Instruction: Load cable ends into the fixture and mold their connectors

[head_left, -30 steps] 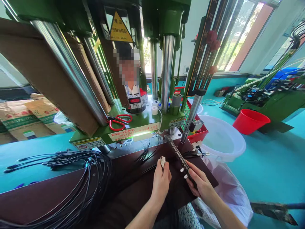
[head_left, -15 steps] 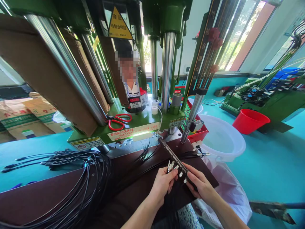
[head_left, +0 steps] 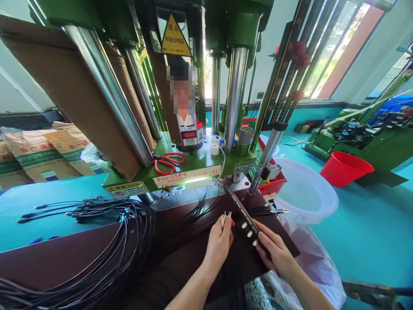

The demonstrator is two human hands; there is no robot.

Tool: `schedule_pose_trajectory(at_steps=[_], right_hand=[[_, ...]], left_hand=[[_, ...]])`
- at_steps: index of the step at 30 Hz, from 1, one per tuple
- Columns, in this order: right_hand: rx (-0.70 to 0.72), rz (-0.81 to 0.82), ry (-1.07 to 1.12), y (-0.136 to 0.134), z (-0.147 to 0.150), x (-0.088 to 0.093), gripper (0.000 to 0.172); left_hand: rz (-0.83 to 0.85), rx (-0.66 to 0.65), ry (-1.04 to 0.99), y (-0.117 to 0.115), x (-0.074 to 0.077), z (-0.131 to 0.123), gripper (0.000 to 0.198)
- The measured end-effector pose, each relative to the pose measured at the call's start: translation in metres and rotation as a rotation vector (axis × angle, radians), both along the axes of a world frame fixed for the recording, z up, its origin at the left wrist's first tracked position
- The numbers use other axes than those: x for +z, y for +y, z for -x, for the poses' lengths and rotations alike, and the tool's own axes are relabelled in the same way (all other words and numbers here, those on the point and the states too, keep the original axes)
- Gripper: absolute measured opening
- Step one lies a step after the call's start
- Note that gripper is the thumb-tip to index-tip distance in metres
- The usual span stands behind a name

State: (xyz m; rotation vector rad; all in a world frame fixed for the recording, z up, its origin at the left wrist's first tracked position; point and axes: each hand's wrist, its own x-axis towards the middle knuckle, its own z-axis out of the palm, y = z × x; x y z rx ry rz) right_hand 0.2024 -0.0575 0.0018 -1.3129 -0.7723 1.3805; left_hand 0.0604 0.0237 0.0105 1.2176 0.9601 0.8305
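My left hand is closed on several cable connectors, their bright metal ends standing up past the fingertips. It is apart from the long dark metal bar, which slants across the brown tabletop. Around the bar's near end my right hand is closed, thumb on top. Metal plugs stick out along the bar's left side, close to the right hand's fingers. Dark cables below the left hand blend into the shadow, so where they run is hard to make out.
A green press with steel columns stands ahead, red-handled scissors on its base. A large bundle of black cables lies left on the brown table. To the right are a white tub and a red bucket.
My left hand, with the connectors, has drawn away from the bar to the left, opening a gap. The right hand still holds the bar. The whole view has shifted slightly.
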Motion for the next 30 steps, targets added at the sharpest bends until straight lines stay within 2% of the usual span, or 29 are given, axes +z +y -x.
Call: schedule_pose_trajectory(at_steps=[5,10,16,20,24,27,30], right_hand=[[0.047,-0.008,0.016,0.002,-0.003,0.003,0.066],[0.106,-0.015,-0.02,0.003,-0.004,0.005,0.064],[0.142,0.024,-0.071,0.004,-0.008,0.003,0.057],[0.224,-0.029,-0.128,0.005,-0.011,0.001,0.056],[0.311,-0.026,-0.223,0.002,-0.017,0.002,0.055],[0.23,0.018,-0.184,0.001,-0.02,0.006,0.056],[0.151,0.049,-0.143,0.0,-0.02,0.012,0.06]], left_hand=[[0.108,-0.14,0.036,0.004,0.001,0.0,0.048],[0.081,-0.116,0.042,0.001,-0.003,0.0,0.044],[0.021,-0.1,0.055,0.001,-0.002,0.004,0.039],[0.051,-0.116,0.047,0.001,-0.006,0.007,0.037],[0.005,-0.14,0.091,0.0,-0.013,0.006,0.038],[-0.033,-0.157,0.127,-0.002,-0.015,0.007,0.041],[-0.122,-0.049,0.176,-0.002,-0.013,0.012,0.042]])
